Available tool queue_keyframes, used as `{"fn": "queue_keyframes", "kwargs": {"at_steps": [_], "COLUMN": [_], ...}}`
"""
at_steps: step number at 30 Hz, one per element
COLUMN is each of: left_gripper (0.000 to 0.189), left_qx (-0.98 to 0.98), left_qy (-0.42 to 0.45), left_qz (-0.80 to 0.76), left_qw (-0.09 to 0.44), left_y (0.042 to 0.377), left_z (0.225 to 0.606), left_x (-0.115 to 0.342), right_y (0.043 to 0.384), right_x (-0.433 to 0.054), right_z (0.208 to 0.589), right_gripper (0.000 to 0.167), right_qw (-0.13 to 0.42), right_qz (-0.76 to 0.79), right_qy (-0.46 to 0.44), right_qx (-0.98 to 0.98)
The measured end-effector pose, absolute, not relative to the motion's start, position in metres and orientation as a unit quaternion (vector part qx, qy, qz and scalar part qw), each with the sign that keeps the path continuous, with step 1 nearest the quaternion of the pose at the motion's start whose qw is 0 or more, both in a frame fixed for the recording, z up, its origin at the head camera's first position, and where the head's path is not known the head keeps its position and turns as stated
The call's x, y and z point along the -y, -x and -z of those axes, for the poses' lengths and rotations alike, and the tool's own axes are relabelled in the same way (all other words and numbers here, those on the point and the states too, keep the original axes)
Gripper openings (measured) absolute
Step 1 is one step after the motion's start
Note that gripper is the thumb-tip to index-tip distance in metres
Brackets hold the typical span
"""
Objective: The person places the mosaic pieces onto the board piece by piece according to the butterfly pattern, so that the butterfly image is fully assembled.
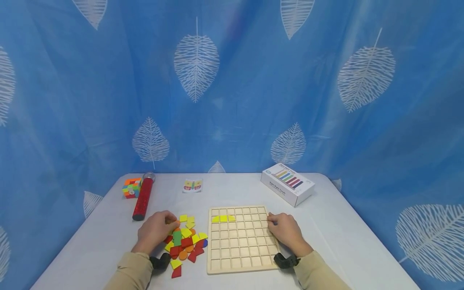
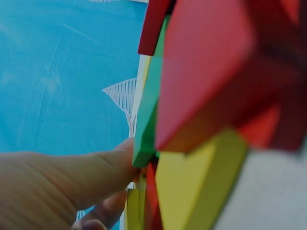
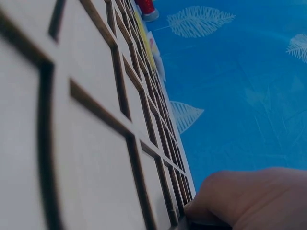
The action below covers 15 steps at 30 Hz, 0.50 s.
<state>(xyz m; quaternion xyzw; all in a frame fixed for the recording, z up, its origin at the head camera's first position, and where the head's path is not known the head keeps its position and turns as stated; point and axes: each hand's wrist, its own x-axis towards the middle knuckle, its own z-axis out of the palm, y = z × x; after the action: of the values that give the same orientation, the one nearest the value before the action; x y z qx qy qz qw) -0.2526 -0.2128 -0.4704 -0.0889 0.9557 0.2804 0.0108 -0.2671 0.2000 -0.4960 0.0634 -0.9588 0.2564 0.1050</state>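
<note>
At the upper left of a pile of flat coloured wooden pieces [image 1: 186,242], my left hand [image 1: 156,229] has its thumb and curled fingertips at an orange disc [image 1: 177,228]. In the left wrist view the thumb is partly behind a green piece [image 2: 147,129], which hides the fingertips. A wooden grid board [image 1: 237,241] lies to the right of the pile. My right hand [image 1: 286,230] grips the board's right edge, its thumb at the rim in the right wrist view. Three yellow pieces [image 1: 223,218] sit side by side in the board's second row, at the left.
A small picture card [image 1: 192,186] lies behind the pile. At the back left are a puzzle cube [image 1: 131,188] and a red glittery tube [image 1: 143,197]. A white box [image 1: 288,184] stands at the back right. Blue leaf-print curtain [image 1: 232,88] hangs behind the white table [image 1: 337,249].
</note>
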Motion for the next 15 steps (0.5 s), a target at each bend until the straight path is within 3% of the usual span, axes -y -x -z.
{"fn": "queue_keyframes", "kwargs": {"at_steps": [15], "left_gripper": [0.021], "left_qx": [-0.938], "left_qy": [0.108], "left_qz": [-0.330], "left_qw": [-0.004], "left_y": [0.2547], "left_z": [0.4738], "left_x": [0.2140], "right_y": [0.2691], "right_x": [-0.1992], "right_z": [0.4958], "right_gripper": [0.023], "right_qw": [0.106], "right_qz": [-0.249], "right_qy": [-0.061], "right_qx": [0.961]}}
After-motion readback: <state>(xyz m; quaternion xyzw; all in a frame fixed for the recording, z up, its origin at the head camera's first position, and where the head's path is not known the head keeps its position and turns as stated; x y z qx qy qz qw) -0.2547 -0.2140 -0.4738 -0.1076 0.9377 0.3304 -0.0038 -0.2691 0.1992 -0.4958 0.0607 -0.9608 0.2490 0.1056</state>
